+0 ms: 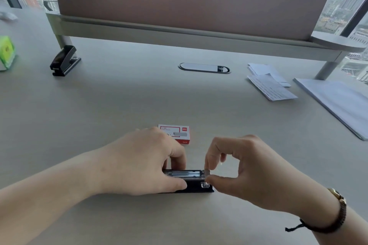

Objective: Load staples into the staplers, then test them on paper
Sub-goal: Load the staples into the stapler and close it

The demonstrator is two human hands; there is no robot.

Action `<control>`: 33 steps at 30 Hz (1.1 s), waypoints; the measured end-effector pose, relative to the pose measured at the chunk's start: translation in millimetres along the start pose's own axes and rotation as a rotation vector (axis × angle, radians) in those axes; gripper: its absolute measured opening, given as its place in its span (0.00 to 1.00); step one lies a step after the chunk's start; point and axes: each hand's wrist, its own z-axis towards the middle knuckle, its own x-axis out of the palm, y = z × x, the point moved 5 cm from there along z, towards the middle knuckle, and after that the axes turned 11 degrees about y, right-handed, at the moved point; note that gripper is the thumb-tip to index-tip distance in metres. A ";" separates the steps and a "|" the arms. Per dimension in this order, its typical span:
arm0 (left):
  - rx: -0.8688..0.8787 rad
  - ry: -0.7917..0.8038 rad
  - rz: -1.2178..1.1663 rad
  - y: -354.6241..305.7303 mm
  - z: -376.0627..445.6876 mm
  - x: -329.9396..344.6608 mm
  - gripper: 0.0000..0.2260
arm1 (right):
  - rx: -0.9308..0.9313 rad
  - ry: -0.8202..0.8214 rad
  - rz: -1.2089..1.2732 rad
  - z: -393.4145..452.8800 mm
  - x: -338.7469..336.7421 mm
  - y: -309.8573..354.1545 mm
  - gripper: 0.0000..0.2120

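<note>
The left hand point(145, 162) grips a black stapler point(191, 182) lying open on the surface point(119, 101), thumb and fingers curled round its rear half. At the stapler's front end, the right hand point(247, 169) pinches a small metal piece between thumb and forefinger; whether it is a staple strip cannot be told. Just beyond the fingers lies a staple box point(176, 134). A second stapler point(64, 60) stands far off to the left; papers point(268, 82) lie far right.

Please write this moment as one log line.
left hand: holds stapler | right hand: pinches staples at open tray | box: behind
</note>
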 end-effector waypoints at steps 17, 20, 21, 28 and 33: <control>-0.008 0.006 0.021 1.5 2.7 0.4 0.15 | -0.024 0.043 0.024 0.2 3.6 -1.9 0.11; -0.017 -0.002 0.030 1.9 2.4 0.3 0.16 | -0.044 0.041 0.041 -1.4 4.3 -5.5 0.13; -0.016 -0.001 0.032 1.9 2.4 0.4 0.16 | -0.046 0.039 0.048 -1.7 4.4 -6.7 0.13; -0.008 0.007 0.036 2.8 3.5 1.1 0.15 | -0.092 0.073 0.026 -1.5 7.5 -10.8 0.07; -0.004 0.016 0.017 5.5 4.6 2.6 0.15 | -0.115 0.075 -0.067 -0.7 13.0 -12.3 0.05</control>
